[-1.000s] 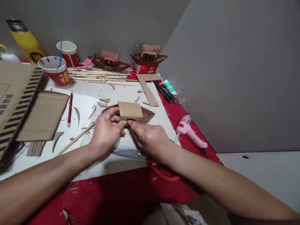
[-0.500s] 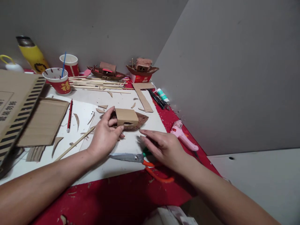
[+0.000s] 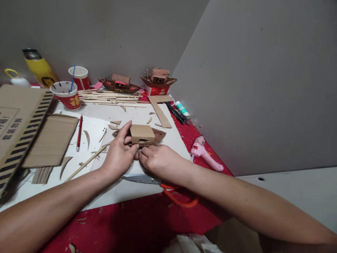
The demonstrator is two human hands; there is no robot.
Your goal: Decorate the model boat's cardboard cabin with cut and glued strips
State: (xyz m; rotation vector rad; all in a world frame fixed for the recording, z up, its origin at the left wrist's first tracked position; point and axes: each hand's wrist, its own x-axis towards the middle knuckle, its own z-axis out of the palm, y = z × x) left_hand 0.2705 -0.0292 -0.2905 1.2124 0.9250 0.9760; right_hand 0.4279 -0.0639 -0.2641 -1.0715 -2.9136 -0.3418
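Observation:
A small brown model boat [image 3: 158,135] lies on the white sheet [image 3: 118,116] with a tan cardboard cabin piece [image 3: 142,133] on top. My left hand [image 3: 118,156] grips the boat's near-left side, thumb and fingers curled round the hull and the cabin's edge. My right hand [image 3: 158,161] rests just below the boat, fingers curled and pinched against the hull's near edge beside my left fingertips. What sits between those fingertips is too small to make out.
Scissors with orange handles [image 3: 158,182] lie under my right wrist. A pink glue gun [image 3: 205,154] lies to the right on the red cloth. Two finished model boats [image 3: 121,82], paper cups [image 3: 67,95], bamboo sticks [image 3: 110,96] and cardboard sheets [image 3: 50,140] surround the work area.
My right hand drew away from the boat to the right with fingers stretched out, then came back and curled against the hull's near edge. My left hand stayed on the boat.

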